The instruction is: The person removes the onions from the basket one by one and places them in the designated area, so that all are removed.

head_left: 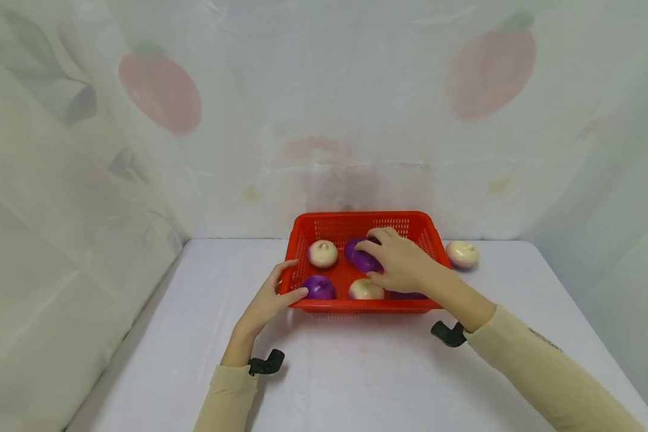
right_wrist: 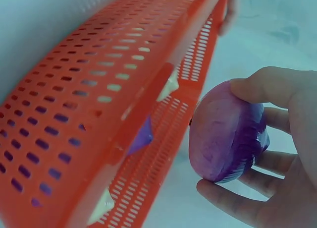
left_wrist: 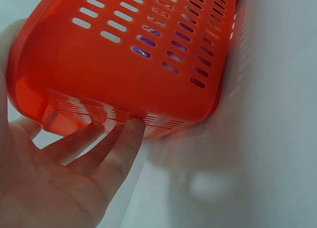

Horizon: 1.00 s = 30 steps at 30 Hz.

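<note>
A red plastic basket (head_left: 351, 306) with slotted walls stands on the table. My left hand (head_left: 264, 303) grips its front left corner, thumb over the rim and fingers against the outer wall (left_wrist: 124, 79). My right hand (head_left: 402, 262) reaches over the basket, holding a glossy purple onion (right_wrist: 225, 134) between thumb and fingers. Inside the basket are a pale onion (head_left: 323, 254) at the back left, a purple onion (head_left: 319, 287) at the front left and another pale onion (head_left: 366, 289) at the front. One more purple onion (head_left: 407, 295) is partly hidden under my right wrist.
Outside the basket, a pale onion (head_left: 462, 255) lies by its right wall. White cloth covers the table (head_left: 351, 384). A fruit-printed curtain (head_left: 324, 90) hangs behind the table and along both sides. Each wrist wears a black camera mount (head_left: 448, 334).
</note>
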Tool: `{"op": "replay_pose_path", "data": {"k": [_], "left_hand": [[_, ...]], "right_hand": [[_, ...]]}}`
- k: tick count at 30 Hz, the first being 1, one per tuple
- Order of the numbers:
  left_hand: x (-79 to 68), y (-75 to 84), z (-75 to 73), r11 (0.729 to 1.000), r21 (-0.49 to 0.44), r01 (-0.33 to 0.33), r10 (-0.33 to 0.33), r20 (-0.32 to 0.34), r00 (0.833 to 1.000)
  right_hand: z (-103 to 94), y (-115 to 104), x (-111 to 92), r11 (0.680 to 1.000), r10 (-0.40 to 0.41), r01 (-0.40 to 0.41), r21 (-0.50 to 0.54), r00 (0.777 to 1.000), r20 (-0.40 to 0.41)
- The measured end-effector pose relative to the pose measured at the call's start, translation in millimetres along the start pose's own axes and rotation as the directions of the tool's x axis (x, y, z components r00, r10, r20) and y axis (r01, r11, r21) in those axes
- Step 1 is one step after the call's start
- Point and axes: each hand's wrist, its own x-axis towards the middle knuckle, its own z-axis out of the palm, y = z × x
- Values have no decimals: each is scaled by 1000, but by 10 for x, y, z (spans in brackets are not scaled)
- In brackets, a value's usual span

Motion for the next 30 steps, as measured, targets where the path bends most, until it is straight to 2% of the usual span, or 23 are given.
{"op": "replay_pose_path", "data": {"k": [5, 16, 23, 30], "left_hand": [[6, -8, 11, 1000, -10, -12, 12, 6, 1000], [18, -21, 19, 999, -35, -11, 12, 13, 1000], [29, -39, 34, 1000, -26, -1, 1, 18, 1000], [15, -13, 40, 999, -36, 1, -1, 20, 1000]], "right_hand": [[-65, 86, -153, 999, 0, 3, 38, 997, -72], [-115, 311, -467, 987, 86, -63, 146, 985, -153], [-251, 423, -662, 985, 146, -125, 115, 969, -201], [-436, 579, -814, 986, 165, -148, 83, 945, -281]]}}
